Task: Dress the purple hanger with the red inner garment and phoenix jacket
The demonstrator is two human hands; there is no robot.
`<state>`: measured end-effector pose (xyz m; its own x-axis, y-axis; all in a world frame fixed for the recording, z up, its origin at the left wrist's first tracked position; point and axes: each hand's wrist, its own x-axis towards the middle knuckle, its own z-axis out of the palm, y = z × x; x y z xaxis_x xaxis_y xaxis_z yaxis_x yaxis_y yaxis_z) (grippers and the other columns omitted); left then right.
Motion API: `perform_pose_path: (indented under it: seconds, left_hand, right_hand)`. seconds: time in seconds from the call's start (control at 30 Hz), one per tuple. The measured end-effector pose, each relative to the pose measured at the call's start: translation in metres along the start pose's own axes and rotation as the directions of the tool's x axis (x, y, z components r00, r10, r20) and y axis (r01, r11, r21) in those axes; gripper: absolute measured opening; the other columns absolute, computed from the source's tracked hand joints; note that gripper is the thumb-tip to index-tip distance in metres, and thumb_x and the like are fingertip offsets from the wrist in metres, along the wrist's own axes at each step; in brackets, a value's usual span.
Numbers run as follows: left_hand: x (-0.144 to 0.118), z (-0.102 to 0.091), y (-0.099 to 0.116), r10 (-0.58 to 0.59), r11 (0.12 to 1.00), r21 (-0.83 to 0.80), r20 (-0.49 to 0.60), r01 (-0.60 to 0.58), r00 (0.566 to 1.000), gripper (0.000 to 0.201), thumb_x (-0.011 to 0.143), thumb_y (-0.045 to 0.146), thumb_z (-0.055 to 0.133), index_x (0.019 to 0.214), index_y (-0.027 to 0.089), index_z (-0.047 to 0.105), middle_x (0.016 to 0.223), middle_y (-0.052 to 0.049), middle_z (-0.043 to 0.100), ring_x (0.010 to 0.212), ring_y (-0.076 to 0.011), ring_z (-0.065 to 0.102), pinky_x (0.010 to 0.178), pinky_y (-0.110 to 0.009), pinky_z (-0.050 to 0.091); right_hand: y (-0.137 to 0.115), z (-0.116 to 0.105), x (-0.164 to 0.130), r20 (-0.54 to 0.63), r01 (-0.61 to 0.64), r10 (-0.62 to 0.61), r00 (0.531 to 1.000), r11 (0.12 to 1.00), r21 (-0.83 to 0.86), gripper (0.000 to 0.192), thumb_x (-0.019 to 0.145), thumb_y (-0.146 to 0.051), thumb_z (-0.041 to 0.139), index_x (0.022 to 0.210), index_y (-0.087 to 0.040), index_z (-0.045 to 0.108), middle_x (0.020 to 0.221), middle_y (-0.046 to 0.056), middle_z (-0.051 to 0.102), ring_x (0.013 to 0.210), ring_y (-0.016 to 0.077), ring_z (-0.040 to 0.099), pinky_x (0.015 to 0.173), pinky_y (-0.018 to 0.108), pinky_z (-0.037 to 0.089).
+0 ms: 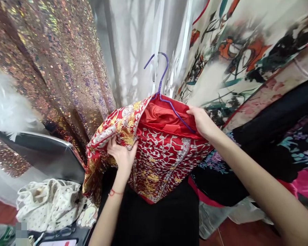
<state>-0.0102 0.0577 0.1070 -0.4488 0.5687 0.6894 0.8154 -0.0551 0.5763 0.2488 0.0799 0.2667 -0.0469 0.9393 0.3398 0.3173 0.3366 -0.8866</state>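
My left hand [122,153] pinches the soft, embroidered red garment [159,160]; my right hand [201,119] grips its shoulder on the purple hanger [164,89]. It looks limp and slippery, best held at the hanger.

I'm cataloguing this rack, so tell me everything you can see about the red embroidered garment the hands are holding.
The red embroidered garment looks like satin, densely stitched with gold and silver motifs, with a plain red lining showing at its open top. A purple hanger sits in that opening, hook upward. The left hand grips the embroidered front edge; the right hand holds the top edge by the hanger's arm. It hangs bunched over black fabric.
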Motion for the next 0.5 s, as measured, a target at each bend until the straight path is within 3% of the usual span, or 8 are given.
perform_pose_path:
  seconds: [0.07, 0.13, 0.2, 0.27, 0.4, 0.5]
  left_hand:
    - [0.026, 0.007, -0.017, -0.058, 0.998, 0.009, -0.069, 0.059, 0.996, 0.093, 0.071, 0.063, 0.071, 0.133, 0.002, 0.037, 0.137, -0.032, 0.042, 0.137, -0.0456, 0.035, 0.112, -0.063, 0.027]
    - [0.056, 0.004, -0.031, -0.132, 0.990, 0.033, -0.094, 0.136, 0.987, 0.081, 0.080, 0.055, 0.063, 0.133, 0.000, 0.037, 0.139, -0.034, 0.041, 0.139, -0.0467, 0.032, 0.114, -0.066, 0.022]
    - [0.085, -0.006, -0.039, -0.187, 0.980, 0.050, -0.101, 0.193, 0.977, 0.064, 0.088, 0.043, 0.053, 0.132, -0.001, 0.039, 0.142, -0.036, 0.039, 0.141, -0.0476, 0.030, 0.115, -0.068, 0.020]
    - [0.112, -0.016, -0.039, -0.174, 0.983, 0.044, -0.093, 0.178, 0.980, 0.049, 0.090, 0.031, 0.046, 0.129, 0.002, 0.045, 0.141, -0.034, 0.045, 0.139, -0.0450, 0.036, 0.115, -0.064, 0.025]
    - [0.141, -0.030, -0.027, -0.102, 0.993, -0.042, 0.105, 0.107, 0.989, 0.040, 0.090, 0.025, 0.039, 0.125, 0.012, 0.053, 0.112, -0.022, 0.067, 0.105, -0.0357, 0.063, 0.095, -0.050, 0.047]
    - [0.139, -0.038, -0.020, -0.102, 0.994, -0.023, 0.222, 0.110, 0.970, 0.033, 0.090, 0.029, 0.040, 0.113, 0.016, 0.060, 0.098, -0.018, 0.070, 0.090, -0.0337, 0.065, 0.084, -0.046, 0.048]
  right_hand:
    - [-0.007, 0.005, -0.006, 0.053, -0.102, 0.095, 0.994, 0.984, 0.146, 0.014, 0.071, -0.032, 0.061, 0.083, -0.025, 0.065, 0.067, -0.003, 0.067, 0.067, 0.0184, 0.065, 0.061, 0.027, 0.053]
    - [-0.014, 0.007, -0.011, 0.128, -0.242, 0.216, 0.968, 0.941, 0.235, 0.015, 0.064, -0.028, 0.068, 0.077, -0.023, 0.066, 0.064, -0.002, 0.068, 0.062, 0.0176, 0.066, 0.059, 0.028, 0.054]
    - [-0.020, 0.003, -0.011, 0.185, -0.345, 0.303, 0.935, 0.900, 0.267, 0.016, 0.059, -0.028, 0.075, 0.070, -0.021, 0.066, 0.062, 0.000, 0.069, 0.060, 0.0178, 0.066, 0.062, 0.030, 0.057]
    - [-0.020, -0.008, -0.007, 0.240, -0.387, 0.332, 0.912, 0.891, 0.237, 0.021, 0.058, -0.031, 0.082, 0.069, -0.019, 0.069, 0.065, 0.003, 0.073, 0.061, 0.0179, 0.068, 0.065, 0.031, 0.058]
    - [-0.002, -0.035, 0.003, 0.376, -0.396, 0.328, 0.867, 0.911, 0.119, 0.034, 0.058, -0.038, 0.089, 0.085, -0.020, 0.077, 0.080, 0.003, 0.078, 0.070, 0.0177, 0.072, 0.070, 0.031, 0.060]
    - [0.018, -0.040, 0.001, 0.353, -0.373, 0.307, 0.884, 0.918, 0.135, 0.041, 0.059, -0.044, 0.089, 0.091, -0.022, 0.077, 0.089, 0.002, 0.079, 0.077, 0.0189, 0.074, 0.077, 0.033, 0.061]
